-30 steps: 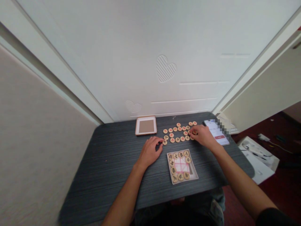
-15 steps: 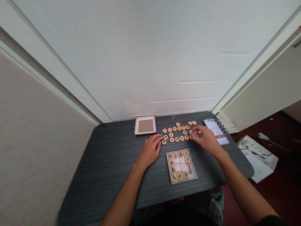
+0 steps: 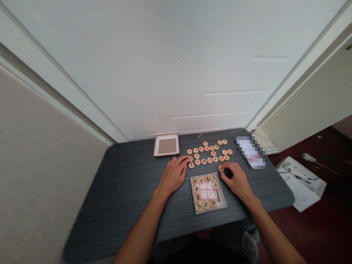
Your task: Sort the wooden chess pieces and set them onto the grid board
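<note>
My right hand [image 3: 235,180] pinches a round wooden Chinese chess piece [image 3: 220,167] between thumb and index finger, just beyond the box's far right corner. Stretched out on the table, my left hand [image 3: 173,175] rests its fingertips on a piece at the left end of the loose group, partly covering it. Just below those fingertips lies a black-marked piece [image 3: 191,165]. Several red-marked pieces [image 3: 209,160] and some black ones spread out in rough rows. Between my forearms sits a shallow white box [image 3: 222,205], black-marked pieces lining three of its sides.
An upturned box lid [image 3: 155,150] lies at the back of the dark table [image 3: 132,190], near the white panel. A phone [image 3: 250,153] is at the right. Beyond the table's right edge are a white box with cables [image 3: 305,179] and a partly open door [image 3: 310,95].
My right hand has drawn back toward me from the right end of the rows, bringing one piece with it and uncovering the pieces there. My left hand stays almost in place.
</note>
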Demonstrator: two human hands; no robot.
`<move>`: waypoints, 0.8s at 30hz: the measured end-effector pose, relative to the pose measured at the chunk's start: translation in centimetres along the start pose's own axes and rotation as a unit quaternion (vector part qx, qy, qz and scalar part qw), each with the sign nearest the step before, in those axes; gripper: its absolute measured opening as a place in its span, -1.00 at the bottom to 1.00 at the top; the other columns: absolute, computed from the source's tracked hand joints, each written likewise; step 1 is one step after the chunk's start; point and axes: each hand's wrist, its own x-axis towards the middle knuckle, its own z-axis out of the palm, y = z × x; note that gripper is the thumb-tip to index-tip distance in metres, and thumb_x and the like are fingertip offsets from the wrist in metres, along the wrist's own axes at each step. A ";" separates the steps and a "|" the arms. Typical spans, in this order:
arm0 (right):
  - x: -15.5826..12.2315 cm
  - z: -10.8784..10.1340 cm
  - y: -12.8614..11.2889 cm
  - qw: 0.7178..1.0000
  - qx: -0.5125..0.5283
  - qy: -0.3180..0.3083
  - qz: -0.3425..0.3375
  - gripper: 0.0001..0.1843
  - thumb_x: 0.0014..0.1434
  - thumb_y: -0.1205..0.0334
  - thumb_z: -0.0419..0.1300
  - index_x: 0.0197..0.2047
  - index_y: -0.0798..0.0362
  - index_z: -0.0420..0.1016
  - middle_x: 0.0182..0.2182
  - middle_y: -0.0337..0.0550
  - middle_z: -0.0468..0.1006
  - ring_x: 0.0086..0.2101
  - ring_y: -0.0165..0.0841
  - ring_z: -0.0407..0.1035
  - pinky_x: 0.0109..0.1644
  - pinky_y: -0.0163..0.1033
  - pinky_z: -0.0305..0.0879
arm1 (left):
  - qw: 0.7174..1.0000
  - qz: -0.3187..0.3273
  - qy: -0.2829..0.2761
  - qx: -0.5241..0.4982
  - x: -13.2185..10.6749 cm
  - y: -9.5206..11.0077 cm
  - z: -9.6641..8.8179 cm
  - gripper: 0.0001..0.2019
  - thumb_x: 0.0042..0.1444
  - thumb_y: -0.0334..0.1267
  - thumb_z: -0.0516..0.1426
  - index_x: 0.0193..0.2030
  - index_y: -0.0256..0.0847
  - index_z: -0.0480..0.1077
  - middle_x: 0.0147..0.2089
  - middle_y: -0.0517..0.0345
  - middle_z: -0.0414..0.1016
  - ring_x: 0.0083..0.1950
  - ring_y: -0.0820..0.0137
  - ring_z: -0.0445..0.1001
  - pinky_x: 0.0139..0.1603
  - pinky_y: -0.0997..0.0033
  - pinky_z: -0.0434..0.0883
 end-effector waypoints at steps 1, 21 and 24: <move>-0.1 0.1 0.0 1.000 -0.001 0.004 -0.003 -0.87 0.22 0.23 0.21 -0.13 -0.06 0.49 -0.15 -0.08 0.61 -0.09 -0.13 0.45 0.06 0.04 0.39 | 1.000 -0.004 0.006 -0.004 0.0 0.1 0.0 -0.59 0.36 -0.35 0.01 0.31 0.00 0.33 0.30 0.07 0.39 0.14 0.19 0.40 0.19 0.05 0.37; -0.3 0.2 0.1 1.000 0.022 0.016 -0.010 -0.79 0.21 0.27 0.22 -0.06 -0.08 0.51 -0.09 -0.10 0.62 -0.04 -0.14 0.45 0.12 0.06 0.37 | 1.000 0.020 0.010 -0.015 0.0 0.0 0.2 -0.74 0.38 -0.22 0.07 0.11 0.07 0.51 0.29 0.15 0.43 0.17 0.22 0.45 0.23 0.03 0.33; -0.3 0.0 -0.3 0.999 0.037 0.027 0.003 -0.81 0.24 0.22 0.21 -0.07 -0.07 0.51 -0.10 -0.08 0.61 -0.05 -0.14 0.46 0.08 0.03 0.39 | 0.999 0.020 0.016 -0.027 0.0 0.0 0.2 -0.74 0.38 -0.22 0.07 0.11 0.03 0.51 0.28 0.12 0.45 0.12 0.23 0.46 0.18 0.06 0.37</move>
